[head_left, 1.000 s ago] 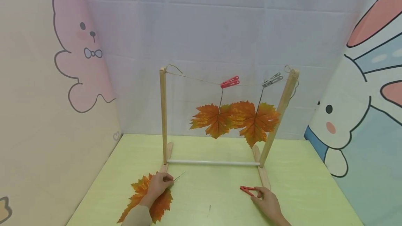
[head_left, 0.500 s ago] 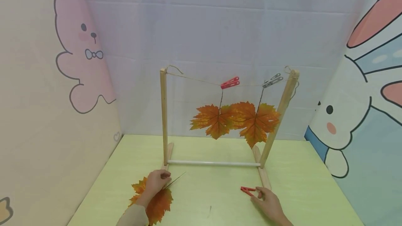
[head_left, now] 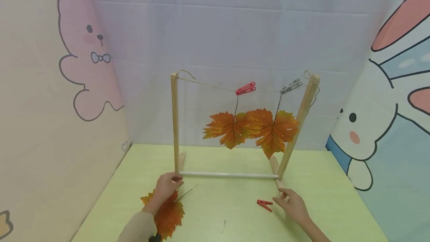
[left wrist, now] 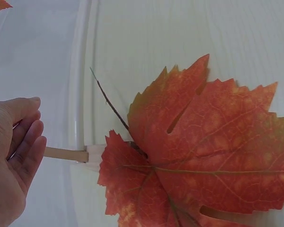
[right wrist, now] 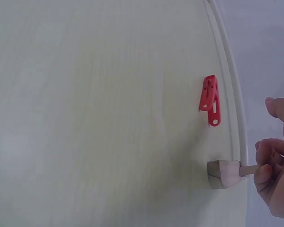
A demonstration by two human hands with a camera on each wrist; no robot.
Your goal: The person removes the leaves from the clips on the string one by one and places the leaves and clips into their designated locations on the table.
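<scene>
My left hand (head_left: 167, 188) is near the foot of the frame's left post, above an orange artificial maple leaf (head_left: 169, 216). In the left wrist view its loosely bent fingers hold nothing, and the leaf (left wrist: 217, 156) lies flat with its thin dark stem (left wrist: 110, 104) sticking out. My right hand (head_left: 295, 205) hovers by the right foot of the frame, holding nothing, thumb apart from the loosely curled fingers. Just left of it a red clothespin (head_left: 264, 202) lies on the table, also seen in the right wrist view as the clothespin (right wrist: 210, 97).
A wooden frame with a left post (head_left: 175, 122), right post (head_left: 304, 104) and white bottom rod (head_left: 228, 175) stands on the table (head_left: 215, 212). From its string (head_left: 208, 84), a red clothespin (head_left: 246, 89) and a grey clothespin (head_left: 291, 86) hold two overlapping leaves (head_left: 273, 133).
My right hand has let go of the red clothespin and moved up and right. My left hand has released the leaf's stem and shifted forward towards the left post's foot.
</scene>
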